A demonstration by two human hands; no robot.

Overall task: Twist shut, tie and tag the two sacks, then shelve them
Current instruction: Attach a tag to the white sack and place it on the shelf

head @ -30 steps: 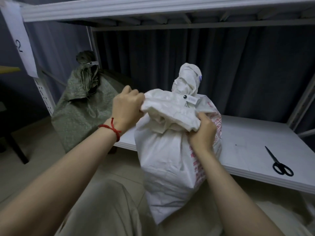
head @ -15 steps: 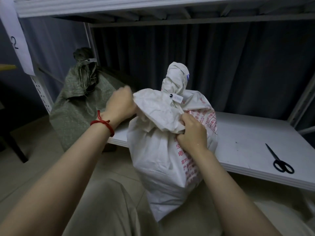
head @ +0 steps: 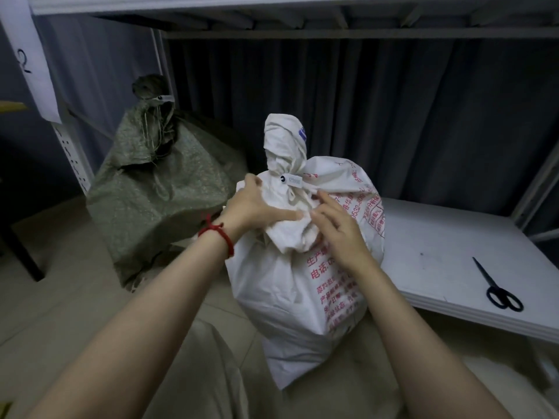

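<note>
Head view: the white sack [head: 302, 297] stands higher and closer against the front edge of the lower shelf board [head: 438, 252] than it did 1 second ago, and its twisted neck now rises upright in front of the dark curtain. Both hands have let go of their fistfuls of cloth. The left hand [head: 257, 207] lies on the folded flap with straight fingers and the thumb raised. The right hand [head: 338, 231] touches the same flap with loose, spread fingers, holding nothing. I judge that the lift has paused. The sack's bottom hangs below the board's level, so shelving is not yet done and a fresh grip lower down seems needed.

The green sack [head: 169, 189] sits at the shelf's left end beside the upright post, already tied and tagged. Whether it rests on the board or on the floor I cannot tell.

The white sack is woven, creased and full, with red print down its right side. Its neck is wrung into 1 tight knob with a blue mark near the top. A pale cord [head: 298, 198] is knotted below the twist, and a small white tag [head: 295, 180] with a dark eyelet lies just above the knot. Black scissors [head: 499, 288] lie on the board, well apart to the right.
</note>
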